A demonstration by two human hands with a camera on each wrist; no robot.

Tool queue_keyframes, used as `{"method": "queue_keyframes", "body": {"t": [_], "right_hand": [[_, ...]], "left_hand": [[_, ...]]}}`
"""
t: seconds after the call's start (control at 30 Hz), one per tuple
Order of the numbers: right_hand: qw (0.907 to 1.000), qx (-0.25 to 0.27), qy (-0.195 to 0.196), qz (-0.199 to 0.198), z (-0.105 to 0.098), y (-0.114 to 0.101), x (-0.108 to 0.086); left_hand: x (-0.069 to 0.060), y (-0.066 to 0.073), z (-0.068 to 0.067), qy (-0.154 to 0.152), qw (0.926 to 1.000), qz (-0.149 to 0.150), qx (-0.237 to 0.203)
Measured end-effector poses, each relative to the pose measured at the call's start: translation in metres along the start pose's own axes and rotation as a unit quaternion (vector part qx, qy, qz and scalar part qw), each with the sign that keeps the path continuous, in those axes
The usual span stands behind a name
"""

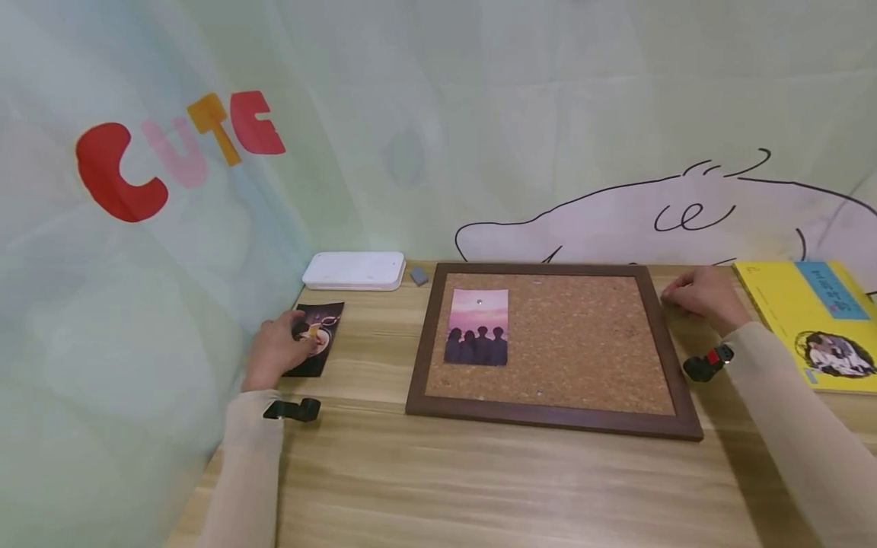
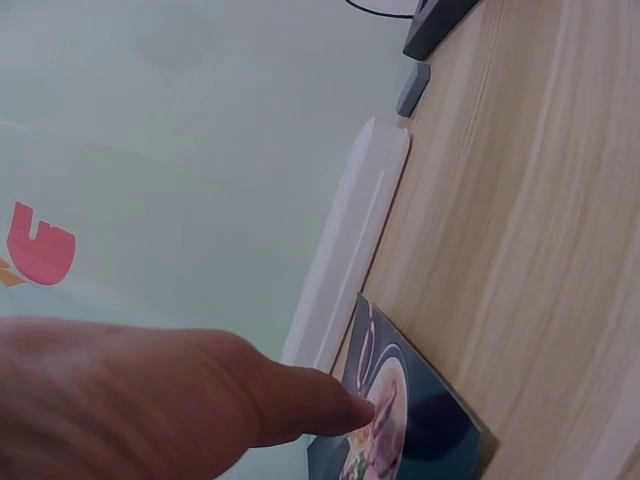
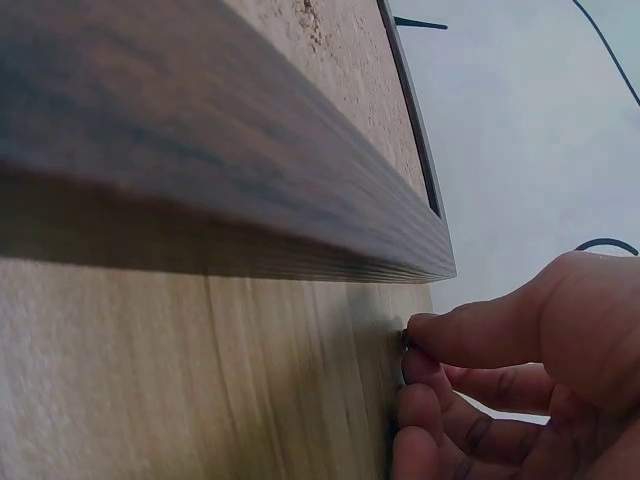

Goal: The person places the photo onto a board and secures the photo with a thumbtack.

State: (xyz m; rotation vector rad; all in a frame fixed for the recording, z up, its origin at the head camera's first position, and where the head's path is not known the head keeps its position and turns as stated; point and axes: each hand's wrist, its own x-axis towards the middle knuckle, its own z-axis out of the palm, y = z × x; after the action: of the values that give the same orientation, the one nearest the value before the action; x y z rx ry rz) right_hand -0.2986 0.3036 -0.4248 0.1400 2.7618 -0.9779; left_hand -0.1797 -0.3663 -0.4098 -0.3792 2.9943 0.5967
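At the left of the head view, the left hand (image 1: 277,350) rests on a dark photo card (image 1: 322,365) showing a plate of food. In the left wrist view one finger of the left hand (image 2: 200,400) touches the card (image 2: 435,415). Right of the framed cork board (image 1: 582,342), the right hand (image 1: 706,297) is low at the table. In the right wrist view the right hand (image 3: 520,370) pinches a small dark item (image 3: 405,340), too small to identify, between thumb and finger. A sunset photo (image 1: 478,335) lies on the cork, with a small pin (image 1: 479,302) near its top.
Behind the left hand lie a white case (image 1: 355,271) and a small grey block (image 1: 419,275). A yellow book (image 1: 788,304) is at the right, partly beside the right forearm. A printed cloth (image 1: 411,152) hangs behind and left of the wooden table (image 1: 438,487).
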Motion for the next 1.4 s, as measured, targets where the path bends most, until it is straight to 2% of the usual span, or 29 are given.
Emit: {"method": "queue_keyframes", "body": {"t": [0.07,0.3,0.43,0.67,0.83,1.07,1.4], "right_hand": [[1.0,-0.002,0.002,0.004,0.0002,0.0004,-0.0007],[0.9997,-0.003,0.004,-0.024,0.0017,0.0007,-0.0012],[0.9996,-0.007,0.003,-0.026,0.0027,0.0006,-0.0011],[0.9995,-0.013,0.01,-0.027,0.0046,0.0014,-0.0016],[0.9997,-0.009,0.007,-0.022,0.0055,0.0018,-0.0026],[0.9997,-0.01,0.009,-0.019,0.0061,0.0034,-0.0025],[0.9995,-0.014,0.011,-0.026,0.0059,0.0046,-0.0021]], "left_hand": [[0.0012,-0.0007,0.0026,-0.005,1.0,-0.003,0.0],[0.0044,-0.0017,0.0074,-0.008,0.9998,-0.019,-0.005],[0.0051,0.0,0.009,-0.007,0.9996,-0.027,-0.003],[0.0045,0.0025,0.0098,0.013,0.9999,-0.002,-0.007],[0.0056,0.0051,0.0096,0.006,1.0,-0.004,0.004],[0.006,0.0052,0.0088,0.019,0.999,0.029,0.027],[0.0038,0.0068,0.0112,-0.003,0.9997,0.004,0.024]]}}
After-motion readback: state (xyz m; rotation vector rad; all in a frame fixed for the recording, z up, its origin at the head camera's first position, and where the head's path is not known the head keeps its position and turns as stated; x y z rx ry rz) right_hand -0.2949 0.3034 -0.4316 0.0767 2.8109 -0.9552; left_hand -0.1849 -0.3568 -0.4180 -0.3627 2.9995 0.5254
